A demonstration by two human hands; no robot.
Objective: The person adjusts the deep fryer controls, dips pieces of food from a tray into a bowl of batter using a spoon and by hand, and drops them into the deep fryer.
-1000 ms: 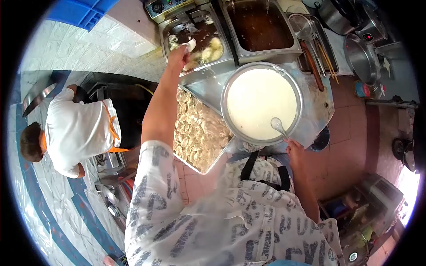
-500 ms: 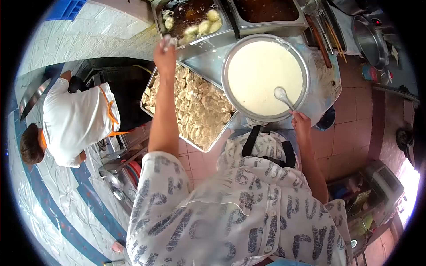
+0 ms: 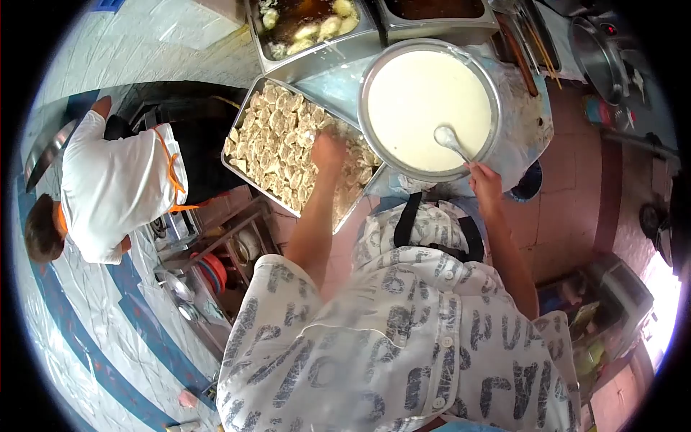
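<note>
My left hand (image 3: 329,151) is down among pale brown, lumpy food pieces (image 3: 277,115) in a shallow metal tray (image 3: 253,189). Its fingers look bunched together and closed, their tips hidden among the pieces, so I cannot make out what they hold. In my right hand (image 3: 484,180) is the handle of a metal spoon (image 3: 448,137). The spoon's bowl rests in creamy white batter (image 3: 410,101) that fills a large round metal bowl (image 3: 366,137). Beyond the tray, pale coated pieces (image 3: 329,29) float in the dark oil of a fryer (image 3: 324,56).
A second fryer vat (image 3: 439,32) stands behind the bowl. Long-handled utensils (image 3: 520,57) lie at its right. To the left, a co-worker in a white shirt (image 3: 119,194) bends over a black work area. A shelf with red dishes (image 3: 210,275) is at lower left.
My left hand has come back from above the fryer and down into the tray of pieces. My right hand still holds the spoon in the batter, shifted slightly.
</note>
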